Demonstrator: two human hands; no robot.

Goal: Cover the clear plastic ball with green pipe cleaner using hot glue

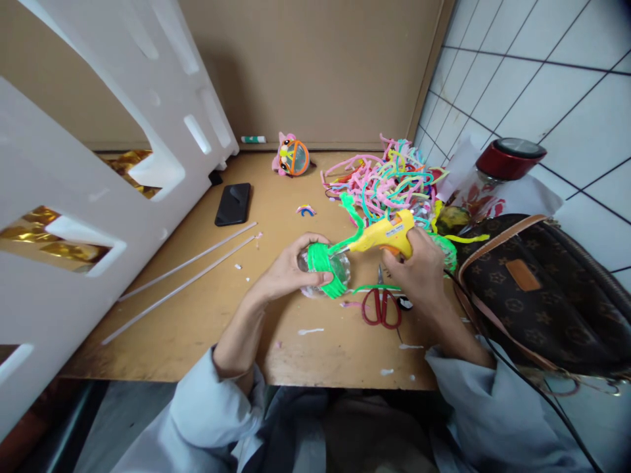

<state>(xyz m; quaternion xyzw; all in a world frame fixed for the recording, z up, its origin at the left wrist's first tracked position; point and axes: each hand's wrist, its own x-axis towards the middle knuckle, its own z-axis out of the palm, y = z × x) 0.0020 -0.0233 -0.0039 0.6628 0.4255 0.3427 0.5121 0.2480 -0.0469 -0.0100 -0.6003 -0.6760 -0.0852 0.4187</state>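
Observation:
My left hand (290, 266) is closed around a clear, round plastic piece (340, 266) with a band of green pipe cleaners (323, 266) laid across it. A loose green end (355, 226) sticks up and curls away from the band. In my right hand (419, 263) is a yellow glue gun (382, 235), gripped by its handle. Its nozzle points left and meets the green strands, though exact contact is hard to tell. Red-handled scissors (381, 307) lie below it, beside a short green strip (377, 288).
A tangle of colourful pipe cleaners (384, 180) is piled at the back right. A brown handbag (532, 289) and red-lidded bottle (507, 161) stand right. A phone (233, 204), two thin sticks (182, 282), a decorated animal-faced ball (293, 156) and a white plastic panel (162, 85) are around.

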